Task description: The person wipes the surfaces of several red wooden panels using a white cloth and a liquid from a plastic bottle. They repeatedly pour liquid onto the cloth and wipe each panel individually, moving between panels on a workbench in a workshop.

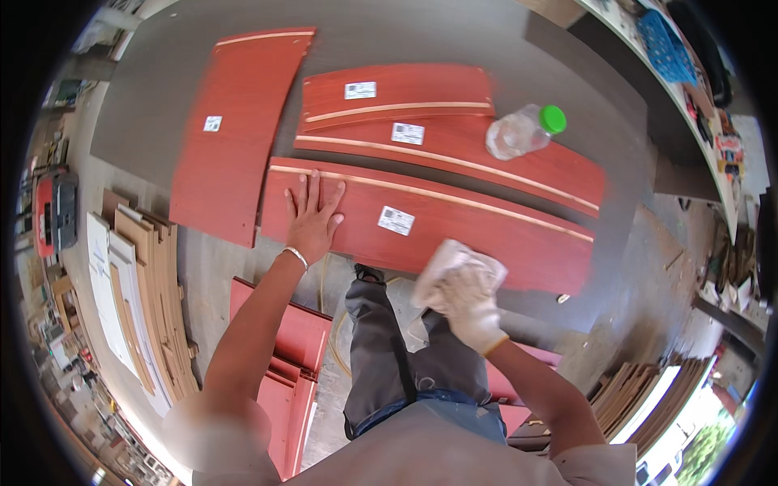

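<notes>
A clear bottle (pixel 517 134) with a green cap (pixel 553 119) is at the far boards' right end; something pale shows inside, too unclear to name. On a counter at upper right is a blue perforated basket (pixel 666 47), its contents indistinct. The nearest red board (pixel 348 219) lies on the grey bench (pixel 178 65). The bare left hand (pixel 312 227) rests open on it; the gloved right hand (pixel 470 304) grips a white cloth (pixel 454 263) at its near edge.
</notes>
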Tool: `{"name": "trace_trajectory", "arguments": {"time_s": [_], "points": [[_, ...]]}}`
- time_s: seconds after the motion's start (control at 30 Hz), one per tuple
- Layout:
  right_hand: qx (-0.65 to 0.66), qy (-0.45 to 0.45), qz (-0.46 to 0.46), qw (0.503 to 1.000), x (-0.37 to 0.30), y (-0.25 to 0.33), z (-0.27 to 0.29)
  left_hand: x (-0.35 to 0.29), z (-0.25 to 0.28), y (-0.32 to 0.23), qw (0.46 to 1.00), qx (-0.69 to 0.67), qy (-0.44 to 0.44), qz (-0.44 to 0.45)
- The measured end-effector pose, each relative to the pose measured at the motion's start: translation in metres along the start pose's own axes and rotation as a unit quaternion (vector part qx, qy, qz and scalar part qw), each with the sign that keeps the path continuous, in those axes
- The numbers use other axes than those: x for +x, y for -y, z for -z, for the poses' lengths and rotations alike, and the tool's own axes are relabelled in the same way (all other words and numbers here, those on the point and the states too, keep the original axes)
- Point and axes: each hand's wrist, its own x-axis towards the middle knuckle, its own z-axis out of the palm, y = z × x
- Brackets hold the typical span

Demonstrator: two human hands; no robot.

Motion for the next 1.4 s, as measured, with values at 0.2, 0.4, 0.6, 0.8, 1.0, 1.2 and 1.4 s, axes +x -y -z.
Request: {"name": "trace_trajectory", "arguments": {"time_s": [0.2,0.4,0.6,0.8,1.0,1.2,1.4], "points": [[0.199,-0.089,-0.007,0.976,0.072,0.054,-0.028,0.002,-0.009,-0.076,0.988,-0.017,0.038,-0.151],[0.051,-0.062,-0.112,0.99,-0.082,-0.079,0.016,-0.01,0.0,-0.08,0.983,-0.024,0.033,-0.18],[0.024,-0.031,-0.282,0.959,-0.17,-0.134,0.044,0.041,0.025,-0.17,0.971,0.019,0.052,-0.233],[0.366,-0.128,-0.448,0.805,-0.18,-0.087,0.035,0.051,0.008,-0.218,0.978,0.025,0.078,-0.192],[0.521,-0.144,-0.451,0.71,-0.205,-0.019,0.031,-0.012,-0.01,-0.23,0.974,0.073,0.088,-0.197],[0.716,-0.175,-0.474,0.482,-0.245,-0.011,-0.027,-0.058,-0.078,-0.207,0.965,0.162,0.062,-0.195],[0.885,-0.312,-0.295,0.179,-0.248,-0.017,0.037,-0.041,0.01,-0.229,0.971,0.062,0.126,-0.192]]}}
